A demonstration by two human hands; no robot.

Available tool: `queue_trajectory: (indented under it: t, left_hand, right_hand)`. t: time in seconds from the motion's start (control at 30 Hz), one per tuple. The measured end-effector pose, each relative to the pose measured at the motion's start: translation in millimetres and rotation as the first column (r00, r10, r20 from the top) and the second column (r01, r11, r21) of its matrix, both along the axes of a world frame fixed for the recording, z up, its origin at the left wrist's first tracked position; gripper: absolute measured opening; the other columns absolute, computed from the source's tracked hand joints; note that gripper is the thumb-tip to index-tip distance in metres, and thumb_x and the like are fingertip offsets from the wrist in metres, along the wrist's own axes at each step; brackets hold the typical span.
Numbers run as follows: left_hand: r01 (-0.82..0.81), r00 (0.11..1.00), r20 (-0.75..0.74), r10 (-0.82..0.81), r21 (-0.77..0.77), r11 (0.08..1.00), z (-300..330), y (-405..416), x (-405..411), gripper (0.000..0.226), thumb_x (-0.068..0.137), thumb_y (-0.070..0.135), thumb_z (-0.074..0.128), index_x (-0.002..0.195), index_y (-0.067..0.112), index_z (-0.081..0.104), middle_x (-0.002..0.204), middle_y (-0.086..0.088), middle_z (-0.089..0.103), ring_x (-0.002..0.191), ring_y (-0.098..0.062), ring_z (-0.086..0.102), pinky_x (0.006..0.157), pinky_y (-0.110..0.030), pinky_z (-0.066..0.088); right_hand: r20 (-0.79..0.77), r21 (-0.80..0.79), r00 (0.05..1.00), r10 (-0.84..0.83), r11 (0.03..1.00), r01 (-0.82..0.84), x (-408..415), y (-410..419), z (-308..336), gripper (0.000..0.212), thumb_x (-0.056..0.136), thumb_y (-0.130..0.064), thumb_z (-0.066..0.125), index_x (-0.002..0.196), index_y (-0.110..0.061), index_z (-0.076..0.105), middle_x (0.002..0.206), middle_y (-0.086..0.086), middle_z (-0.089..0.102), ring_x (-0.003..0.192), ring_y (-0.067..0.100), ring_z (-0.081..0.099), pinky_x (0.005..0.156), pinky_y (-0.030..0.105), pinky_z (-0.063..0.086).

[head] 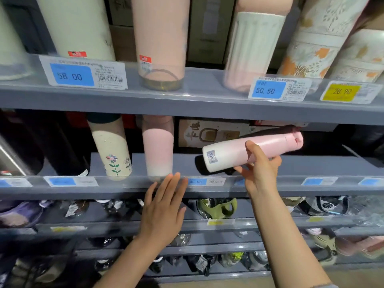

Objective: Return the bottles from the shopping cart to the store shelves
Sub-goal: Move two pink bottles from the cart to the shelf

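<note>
Over the middle shelf (311, 163), pink bottle (239, 151) near-horizontal, cap rightward, in right hand (260, 165) grip; left hand (164, 206) flat, empty.

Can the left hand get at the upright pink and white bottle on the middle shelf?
Probably yes. The left hand is open at the shelf's front lip, just below the upright pink and white bottle. Nothing stands between them; the tilted pink bottle in the right hand is off to the side.
</note>
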State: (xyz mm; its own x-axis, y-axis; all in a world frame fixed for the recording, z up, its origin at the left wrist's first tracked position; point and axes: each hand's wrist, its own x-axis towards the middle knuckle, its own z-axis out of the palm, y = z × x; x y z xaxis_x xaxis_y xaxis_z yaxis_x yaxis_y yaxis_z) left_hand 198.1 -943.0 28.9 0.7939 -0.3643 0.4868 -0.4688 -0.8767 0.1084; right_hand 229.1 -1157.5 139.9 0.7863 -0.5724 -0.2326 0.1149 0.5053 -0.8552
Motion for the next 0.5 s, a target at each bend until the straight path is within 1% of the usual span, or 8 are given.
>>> queue_trajectory:
  t: [0.07,0.13,0.23,0.3,0.33,0.4,0.47,0.5]
  left_hand:
    - [-0.027,1.000,-0.001,0.027,-0.011,1.000,4,-1,2,0.066,0.082,0.036,0.049,0.144,0.016,0.040,0.140,-0.003,0.050,0.129,-0.019,0.042,0.102,-0.044,0.033]
    - [-0.036,0.999,-0.005,0.036,-0.027,0.999,7,-3,4,0.068,0.078,0.032,0.062,0.141,0.014,0.043,0.134,-0.001,0.053,0.124,-0.019,0.044,0.098,-0.043,0.033]
    - [-0.048,0.999,0.001,0.048,-0.029,0.998,6,-8,4,0.072,0.070,0.028,0.077,0.135,0.011,0.051,0.132,-0.004,0.055,0.123,-0.020,0.044,0.096,-0.042,0.032]
    - [-0.059,0.998,0.016,0.060,-0.044,0.997,4,-10,4,0.071,0.068,0.027,0.078,0.132,0.011,0.053,0.130,-0.005,0.056,0.122,-0.020,0.044,0.096,-0.041,0.031]
    - [-0.064,0.998,0.021,0.065,-0.054,0.997,3,-10,4,0.070,0.068,0.027,0.078,0.132,0.011,0.053,0.130,-0.004,0.056,0.122,-0.020,0.044,0.095,-0.041,0.032]
    - [-0.073,0.997,0.031,0.075,-0.061,0.995,2,-10,5,0.067,0.069,0.027,0.074,0.132,0.012,0.052,0.129,-0.004,0.056,0.121,-0.020,0.044,0.095,-0.041,0.032]
    - [-0.081,0.996,0.033,0.083,-0.057,0.995,1,-10,6,0.064,0.073,0.030,0.064,0.133,0.014,0.050,0.130,-0.003,0.055,0.121,-0.020,0.044,0.095,-0.041,0.031]
    - [-0.085,0.996,0.026,0.086,-0.053,0.995,1,-9,6,0.062,0.074,0.031,0.060,0.133,0.014,0.049,0.130,-0.003,0.054,0.122,-0.020,0.044,0.095,-0.041,0.031]
  right_hand:
    - [-0.002,-0.075,1.000,0.025,0.997,-0.025,9,6,-4,0.069,0.080,-0.008,0.073,0.134,-0.023,0.032,0.118,0.005,0.057,0.103,0.024,0.063,0.081,0.049,0.057]
    - [0.015,-0.155,0.997,0.075,0.985,-0.071,15,12,-7,0.074,0.077,-0.004,0.075,0.135,-0.022,0.033,0.115,0.004,0.059,0.101,0.021,0.062,0.079,0.044,0.057]
    - [0.036,-0.301,0.983,0.181,0.940,-0.162,22,21,-9,0.061,0.073,0.003,0.077,0.117,-0.024,0.043,0.110,0.003,0.061,0.088,0.009,0.064,0.068,0.031,0.058]
    - [0.038,-0.415,0.968,0.247,0.886,-0.209,26,26,-9,0.056,0.071,0.004,0.078,0.100,-0.029,0.044,0.105,0.000,0.060,0.083,0.005,0.063,0.065,0.025,0.054]
    - [0.027,-0.473,0.962,0.270,0.851,-0.226,28,28,-10,0.056,0.070,0.003,0.080,0.098,-0.029,0.044,0.104,-0.002,0.060,0.085,0.006,0.062,0.067,0.023,0.053]
    - [-0.006,-0.582,0.948,0.317,0.770,-0.261,31,33,-10,0.061,0.067,-0.002,0.084,0.108,-0.026,0.046,0.106,-0.003,0.059,0.092,0.008,0.060,0.069,0.019,0.051]
    - [-0.069,-0.661,0.929,0.364,0.681,-0.316,33,37,-9,0.068,0.065,-0.008,0.086,0.117,-0.021,0.044,0.105,-0.006,0.057,0.093,0.009,0.059,0.073,0.022,0.052]
    - [-0.113,-0.692,0.917,0.383,0.632,-0.349,35,38,-7,0.067,0.065,-0.012,0.087,0.115,-0.021,0.043,0.102,-0.009,0.055,0.092,0.009,0.057,0.074,0.026,0.051]
